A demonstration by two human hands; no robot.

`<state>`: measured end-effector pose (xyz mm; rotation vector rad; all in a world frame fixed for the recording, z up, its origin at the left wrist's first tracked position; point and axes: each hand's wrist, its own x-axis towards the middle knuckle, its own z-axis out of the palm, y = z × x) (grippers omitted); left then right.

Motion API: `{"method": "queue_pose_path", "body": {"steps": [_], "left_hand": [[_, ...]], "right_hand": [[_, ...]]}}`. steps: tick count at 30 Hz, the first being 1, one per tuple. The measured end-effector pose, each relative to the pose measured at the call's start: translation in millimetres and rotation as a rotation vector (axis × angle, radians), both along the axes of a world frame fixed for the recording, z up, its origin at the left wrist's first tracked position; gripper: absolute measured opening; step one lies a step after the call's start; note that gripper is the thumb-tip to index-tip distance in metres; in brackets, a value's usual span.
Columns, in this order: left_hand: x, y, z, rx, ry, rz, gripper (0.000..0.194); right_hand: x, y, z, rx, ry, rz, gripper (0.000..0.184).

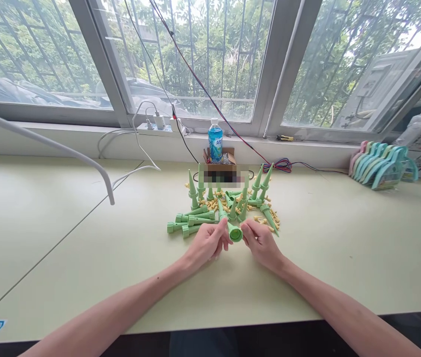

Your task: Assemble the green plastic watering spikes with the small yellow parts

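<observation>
One green cone (235, 233) is between the two hands: the left hand (210, 239) holds it with closed fingers, and the right hand (261, 242) has its fingers pinched close at the cone's rim. Behind them, green spikes (192, 191) and yellow pieces (214, 204) lie or stand on the table (325, 238).

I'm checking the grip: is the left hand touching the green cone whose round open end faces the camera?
Touching. The head view shows the left hand with its thumb laid along the side of the green cone, no gap between them.
</observation>
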<state>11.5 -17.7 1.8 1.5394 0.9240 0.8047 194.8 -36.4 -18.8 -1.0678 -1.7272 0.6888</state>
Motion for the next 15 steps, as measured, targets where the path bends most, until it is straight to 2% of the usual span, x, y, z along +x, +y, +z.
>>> {"method": "queue_pose_path", "body": {"steps": [3, 7, 15], "left_hand": [[-0.6, 0.8, 0.9, -0.058, 0.057, -0.018, 0.07], [-1.9, 1.5, 0.0, -0.059, 0.069, -0.032, 0.064], [-2.8, 1.3, -5.9, 0.078, 0.061, -0.074, 0.053]], "right_hand": [[0.0, -0.7, 0.6, 0.021, -0.051, 0.06, 0.044], [-0.2, -0.7, 0.8, 0.021, -0.046, 0.063, 0.044], [-0.6, 1.0, 0.3, -0.002, -0.058, 0.037, 0.048]]}}
